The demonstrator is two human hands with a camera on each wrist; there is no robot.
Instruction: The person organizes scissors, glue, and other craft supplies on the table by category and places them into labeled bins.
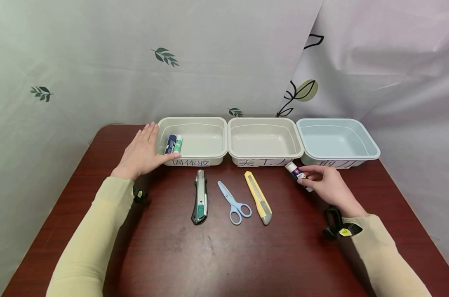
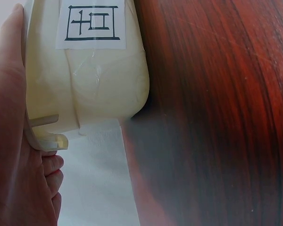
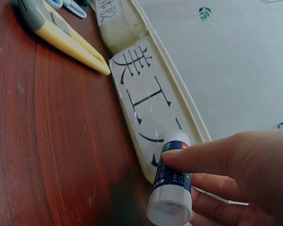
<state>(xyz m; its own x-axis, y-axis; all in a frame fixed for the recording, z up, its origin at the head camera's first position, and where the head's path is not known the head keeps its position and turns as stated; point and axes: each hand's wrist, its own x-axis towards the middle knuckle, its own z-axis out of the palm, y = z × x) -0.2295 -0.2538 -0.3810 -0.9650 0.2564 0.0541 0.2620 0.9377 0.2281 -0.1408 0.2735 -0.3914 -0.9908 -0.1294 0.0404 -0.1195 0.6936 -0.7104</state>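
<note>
My right hand (image 1: 330, 185) pinches a glue stick (image 1: 297, 171) with white ends and a dark blue label, just in front of the middle bin. Close up in the right wrist view, the thumb presses on the label of this glue stick (image 3: 173, 176). At the left bin (image 1: 196, 162), my left hand (image 1: 140, 152) rests on the left rim with fingers straight and thumb along the front corner. Inside that bin lie a dark blue glue stick (image 1: 171, 143) and a green-and-white one (image 1: 177, 144). The left wrist view shows the hand (image 2: 9, 117) against the bin's rim.
The middle cream bin (image 1: 265, 156) and a light blue bin (image 1: 339, 156) continue the row, all with paper labels. On the table before them lie a dark green utility knife (image 1: 200, 198), blue scissors (image 1: 234, 203) and a yellow utility knife (image 1: 259, 198). A patterned curtain hangs behind.
</note>
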